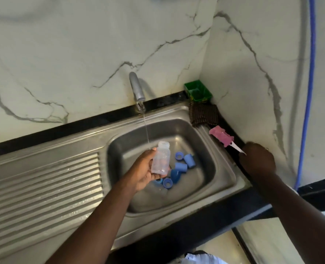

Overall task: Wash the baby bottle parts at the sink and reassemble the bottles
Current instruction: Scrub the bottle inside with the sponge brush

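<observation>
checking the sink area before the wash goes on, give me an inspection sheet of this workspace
surface: steel sink, ribbed drainboard wet; tap running
job's things: clear bottle uncapped, held over the basin; blue caps and rings loose in the basin; pink brush on the black counter edge
clutter: brown cloth and green tub in the corner
grippers: left hand holds the bottle; right hand at the brush handle, grip hidden
cables: blue cord down the right wall
surroundings: marble-look walls
</observation>
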### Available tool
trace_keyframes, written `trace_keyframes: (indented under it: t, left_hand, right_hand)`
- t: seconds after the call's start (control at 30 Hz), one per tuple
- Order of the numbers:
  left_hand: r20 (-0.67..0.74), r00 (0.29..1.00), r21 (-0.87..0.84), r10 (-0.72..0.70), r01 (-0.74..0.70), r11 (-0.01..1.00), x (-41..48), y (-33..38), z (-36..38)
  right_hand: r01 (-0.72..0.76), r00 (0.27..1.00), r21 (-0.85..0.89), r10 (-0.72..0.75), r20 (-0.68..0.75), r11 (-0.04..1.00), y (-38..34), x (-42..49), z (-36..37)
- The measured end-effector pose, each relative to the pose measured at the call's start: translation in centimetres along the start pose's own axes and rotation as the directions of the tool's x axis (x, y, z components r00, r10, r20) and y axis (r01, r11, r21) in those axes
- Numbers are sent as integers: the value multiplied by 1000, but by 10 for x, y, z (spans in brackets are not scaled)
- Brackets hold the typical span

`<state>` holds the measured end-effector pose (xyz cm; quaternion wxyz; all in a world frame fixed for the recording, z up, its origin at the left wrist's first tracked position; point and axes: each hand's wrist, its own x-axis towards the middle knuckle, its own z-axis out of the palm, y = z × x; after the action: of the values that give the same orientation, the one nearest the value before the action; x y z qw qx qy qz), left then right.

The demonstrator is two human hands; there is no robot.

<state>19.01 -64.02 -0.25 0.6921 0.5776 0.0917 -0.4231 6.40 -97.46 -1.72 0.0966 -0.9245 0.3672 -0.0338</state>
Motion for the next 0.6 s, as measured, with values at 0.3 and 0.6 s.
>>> trace_keyframes:
  t: [0.3,0.6]
  left_hand:
    - [-34,997,-316,68,-75,946,-15,3,-19]
    - [-84,972,-370,219,-234,899,-45,14,-40]
  right_hand:
    - [139,976,618,-211,45,774,-96,-62,-7]
    - [285,868,799,-496,19,530,-171,-119,-18]
